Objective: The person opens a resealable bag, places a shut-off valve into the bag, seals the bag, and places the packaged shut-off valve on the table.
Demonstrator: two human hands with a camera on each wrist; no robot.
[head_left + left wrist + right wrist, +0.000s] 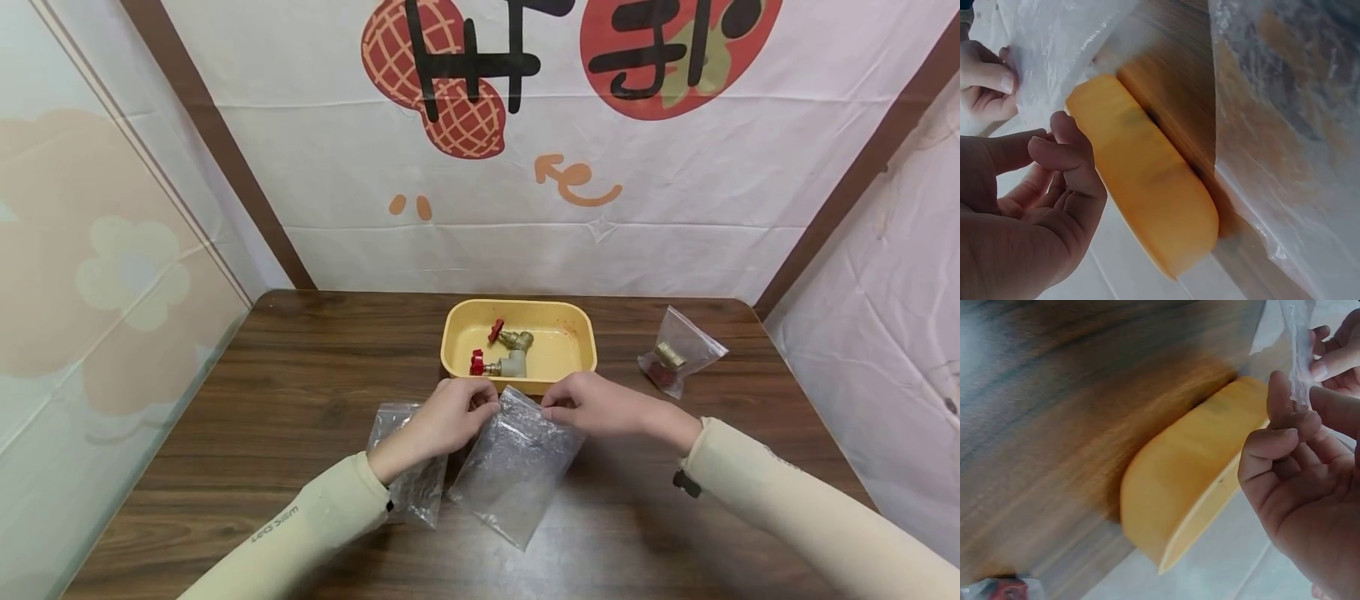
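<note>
A clear zip bag [517, 479], looking flat and unfilled, is held by its upper corners in front of the yellow tray [455, 371]. My left hand [459, 417] pinches its left corner between thumb and finger. My right hand [600, 406] pinches the top edge at the right; in the right wrist view that bag [1297, 353] runs between the thumb and fingers. Two valves with red handles lie in the tray, one brass valve [517, 340] and one with a grey fitting [513, 364].
A second clear zip bag [420, 492] lies on the wooden table [300, 400], partly under the left forearm. At the right stands a zip bag [693, 350] with a brass piece and something red inside. A printed cloth [480, 250] hangs behind the table.
</note>
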